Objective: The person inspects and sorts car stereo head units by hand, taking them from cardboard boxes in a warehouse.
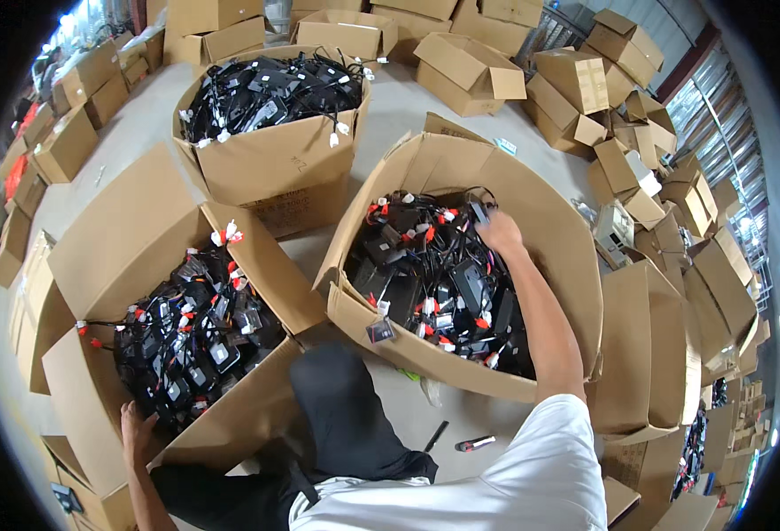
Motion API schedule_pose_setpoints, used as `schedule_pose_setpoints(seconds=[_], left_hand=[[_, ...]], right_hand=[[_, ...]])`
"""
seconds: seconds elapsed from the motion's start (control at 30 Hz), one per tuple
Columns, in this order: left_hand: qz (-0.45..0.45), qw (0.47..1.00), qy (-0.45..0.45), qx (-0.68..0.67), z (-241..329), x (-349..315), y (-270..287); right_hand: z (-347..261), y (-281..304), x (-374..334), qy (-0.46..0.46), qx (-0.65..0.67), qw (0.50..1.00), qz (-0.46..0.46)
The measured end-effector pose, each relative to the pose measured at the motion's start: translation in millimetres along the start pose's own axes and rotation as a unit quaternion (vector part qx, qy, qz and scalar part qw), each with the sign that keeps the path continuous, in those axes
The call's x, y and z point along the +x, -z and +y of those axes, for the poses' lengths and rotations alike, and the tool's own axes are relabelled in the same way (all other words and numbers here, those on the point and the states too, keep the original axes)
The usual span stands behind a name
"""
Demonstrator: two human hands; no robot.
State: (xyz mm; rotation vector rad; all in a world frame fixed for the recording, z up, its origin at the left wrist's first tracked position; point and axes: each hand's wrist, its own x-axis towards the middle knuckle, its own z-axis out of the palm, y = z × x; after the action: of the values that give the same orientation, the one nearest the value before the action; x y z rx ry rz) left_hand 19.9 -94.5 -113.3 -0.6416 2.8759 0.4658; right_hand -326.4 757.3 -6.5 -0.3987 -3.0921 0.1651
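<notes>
My right hand (501, 233) reaches into the far right part of the right cardboard box (567, 274). Its fingers are closed on a small dark device (480, 212), whose exact kind I cannot make out. Below it lies a heap of black plastic devices with cables (468, 283), bearing red and white connectors. My left hand (136, 431) is at the near left side of the left cardboard box (98, 380), its fingers apart and nothing in them. A similar heap of black devices with cables (191, 345) fills that box beside the hand.
Behind stands a third box (275, 164) heaped with black cabled devices (275, 93). Many cardboard boxes (470, 75) line the back and the right side. My knee (332, 380) is between the two near boxes. A red and black tool (476, 443) lies on the floor.
</notes>
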Motion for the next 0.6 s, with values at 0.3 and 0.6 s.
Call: schedule_pose_setpoints(seconds=[0.3, 0.6], left_hand=[[-0.07, 0.997, 0.029, 0.004, 20.2, -42.4, 12.7], [-0.015, 1.0, -0.009, -0.008, 24.3, -39.3, 8.9]], right_hand=[[34.1, -98.1, -28.4, -0.172, 0.101, 0.979, -0.026], [0.4, 39.8, -18.4, 0.033, 0.39, 0.886, 0.248]])
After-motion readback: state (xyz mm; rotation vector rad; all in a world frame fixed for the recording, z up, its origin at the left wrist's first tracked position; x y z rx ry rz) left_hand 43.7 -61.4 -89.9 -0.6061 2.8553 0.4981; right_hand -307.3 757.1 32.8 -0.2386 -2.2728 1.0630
